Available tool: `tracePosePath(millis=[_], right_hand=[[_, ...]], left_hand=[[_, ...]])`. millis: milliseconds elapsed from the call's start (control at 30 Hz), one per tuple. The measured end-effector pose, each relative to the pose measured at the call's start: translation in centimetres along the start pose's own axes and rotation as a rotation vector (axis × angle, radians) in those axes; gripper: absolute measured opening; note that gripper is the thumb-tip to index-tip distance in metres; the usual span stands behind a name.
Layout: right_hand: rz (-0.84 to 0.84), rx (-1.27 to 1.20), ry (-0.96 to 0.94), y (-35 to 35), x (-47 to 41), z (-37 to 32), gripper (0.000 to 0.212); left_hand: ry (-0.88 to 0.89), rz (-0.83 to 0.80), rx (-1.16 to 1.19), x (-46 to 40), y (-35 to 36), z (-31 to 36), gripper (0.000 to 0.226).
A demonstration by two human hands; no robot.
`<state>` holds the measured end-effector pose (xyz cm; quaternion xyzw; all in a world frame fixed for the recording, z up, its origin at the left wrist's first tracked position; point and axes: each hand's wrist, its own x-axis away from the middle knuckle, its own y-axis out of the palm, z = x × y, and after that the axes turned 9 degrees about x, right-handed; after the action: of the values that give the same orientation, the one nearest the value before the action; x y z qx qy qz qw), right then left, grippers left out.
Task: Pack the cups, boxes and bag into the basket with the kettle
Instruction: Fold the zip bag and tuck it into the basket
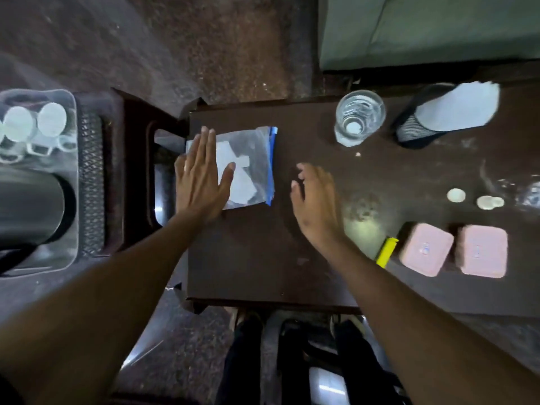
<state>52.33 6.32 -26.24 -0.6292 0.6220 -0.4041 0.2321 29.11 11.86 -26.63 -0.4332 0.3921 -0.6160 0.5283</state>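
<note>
A clear zip bag [251, 159] with a blue seal and white pieces inside lies flat at the left of the dark table [263, 258]. My left hand [200, 176] rests flat on the bag's left part, fingers straight. My right hand [314, 200] hovers over the bare table just right of the bag, fingers apart, holding nothing. Two pink boxes [425, 252] [482, 251] sit at the right. On the far left, a clear basket [71, 176] holds a dark steel kettle [32, 209] and several clear cups with white lids [35, 121].
A glass of water [358, 118] and a black mesh holder with white paper [444, 112] stand at the table's back. A yellow object [386, 252] lies beside the pink boxes. Small white discs [455, 195] lie at the right. A dark stool [117, 176] stands under the basket.
</note>
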Motion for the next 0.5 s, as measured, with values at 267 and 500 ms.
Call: tracePosePath(millis=[267, 500], right_hand=[[-0.005, -0.044, 0.291, 7.8, -1.2, -5.9, 0.032], [0.104, -0.188, 0.268, 7.0, -1.4, -7.4, 0.024]], left_hand=[[-0.088, -0.11, -0.005, -2.6, 2.6, -4.8, 0.073], [-0.162, -0.059, 0.052, -2.2, 4.3, -5.1, 0.073]])
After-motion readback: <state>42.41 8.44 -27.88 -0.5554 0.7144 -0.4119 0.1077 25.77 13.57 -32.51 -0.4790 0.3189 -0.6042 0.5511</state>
